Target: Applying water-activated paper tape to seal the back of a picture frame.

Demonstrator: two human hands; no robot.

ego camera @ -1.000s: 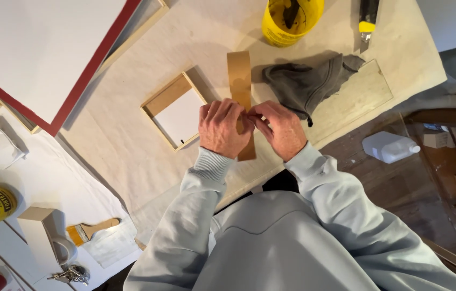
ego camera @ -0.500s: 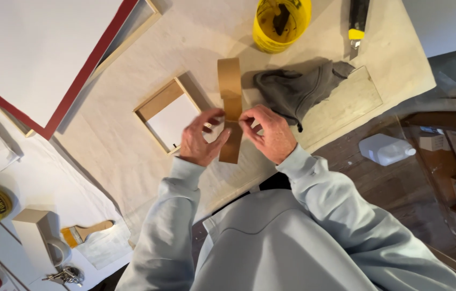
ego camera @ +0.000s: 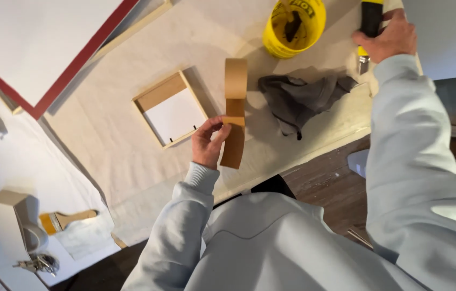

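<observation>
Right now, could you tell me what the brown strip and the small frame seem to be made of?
Brown strip: probably kraft paper tape, matte, creased where the left hand pinches it. Small frame: pale unfinished wood, grain faintly visible, around a white panel.

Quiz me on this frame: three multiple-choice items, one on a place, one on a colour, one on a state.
1. Where does the grey cloth lie?
A. right of the tape strip
B. inside the bucket
C. on the brush

2. What colour is the bucket?
A. red
B. yellow
C. blue

3. What is the left hand doing?
A. resting flat
B. pinching the tape strip
C. gripping the brush

Answers: 1 A, the cloth sits right of the strip. 2 B, its wall is yellow. 3 B, fingers close on the strip while the right hand grips a black-and-yellow handled tool.
</observation>
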